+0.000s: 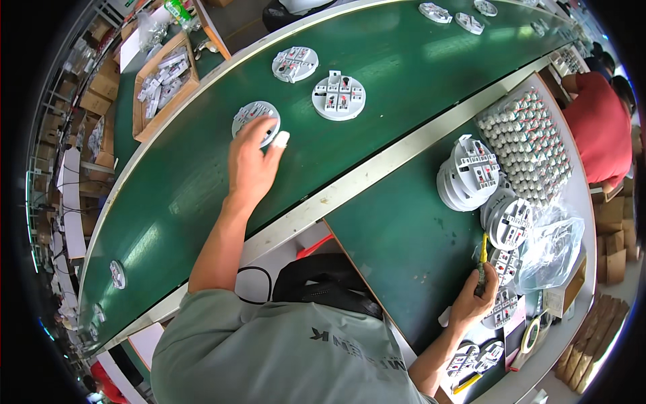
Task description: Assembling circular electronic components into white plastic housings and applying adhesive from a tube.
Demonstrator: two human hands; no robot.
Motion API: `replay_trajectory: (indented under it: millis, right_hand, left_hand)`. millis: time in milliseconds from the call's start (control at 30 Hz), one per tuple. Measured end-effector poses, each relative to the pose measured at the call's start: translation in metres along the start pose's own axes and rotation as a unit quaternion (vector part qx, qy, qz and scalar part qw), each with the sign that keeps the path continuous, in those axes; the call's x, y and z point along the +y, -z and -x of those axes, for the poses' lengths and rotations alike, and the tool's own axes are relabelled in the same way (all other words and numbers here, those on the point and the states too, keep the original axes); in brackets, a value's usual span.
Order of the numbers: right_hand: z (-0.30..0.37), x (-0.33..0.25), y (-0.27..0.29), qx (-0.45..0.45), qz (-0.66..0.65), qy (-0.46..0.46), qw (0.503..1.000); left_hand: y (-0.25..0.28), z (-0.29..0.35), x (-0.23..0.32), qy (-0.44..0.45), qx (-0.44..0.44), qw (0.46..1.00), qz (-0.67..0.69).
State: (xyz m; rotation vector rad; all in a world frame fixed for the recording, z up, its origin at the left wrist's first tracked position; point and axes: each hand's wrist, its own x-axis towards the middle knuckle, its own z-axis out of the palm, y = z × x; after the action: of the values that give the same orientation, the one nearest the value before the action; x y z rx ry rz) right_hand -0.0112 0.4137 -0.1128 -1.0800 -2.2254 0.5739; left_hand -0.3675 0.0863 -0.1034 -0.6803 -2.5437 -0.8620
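My left hand (254, 161) reaches over the green belt at a round grey plastic base (250, 113). Its fingers lie over the near right rim, and the thumb, with a white cover on its tip, is at the edge; whether the base is lifted is unclear. Another round base (338, 96) with red and black parts lies to its right. My right hand (474, 303) is closed around a slim tool with a yellow shaft (484, 249), pointing away from me. Just beyond it, more round bases (509, 225) lie overlapped on the workbench.
A taller stack of bases (468, 174) stands beside a tray of small white parts (525, 145). A clear plastic bag (552, 249) and a tape roll (530, 335) lie at the right. A cardboard box of grey parts (163, 84) is beyond the belt. A person in red (599, 128) sits at far right.
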Motion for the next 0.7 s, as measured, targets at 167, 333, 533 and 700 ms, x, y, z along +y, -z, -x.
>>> replay_trajectory:
  millis: [167, 333, 533, 700]
  right_hand:
    - [0.001, 0.001, -0.001, 0.005, 0.003, -0.006, 1.0]
    - [-0.001, -0.007, -0.001, 0.004, -0.012, -0.023, 1.0]
    - [0.0, -0.009, 0.005, -0.002, -0.013, -0.02, 1.0]
    - [0.001, -0.016, 0.038, -0.083, -0.064, 0.005, 0.994]
  left_hand:
    - [-0.027, -0.036, 0.019, -0.039, -0.043, 0.996, 0.07]
    - [-0.071, -0.124, -0.02, 0.04, -0.09, 0.983, 0.153]
    - [-0.084, -0.157, -0.015, 0.04, -0.232, 0.966, 0.103]
    - [-0.045, -0.089, 0.035, -0.024, -0.163, 0.979, 0.123]
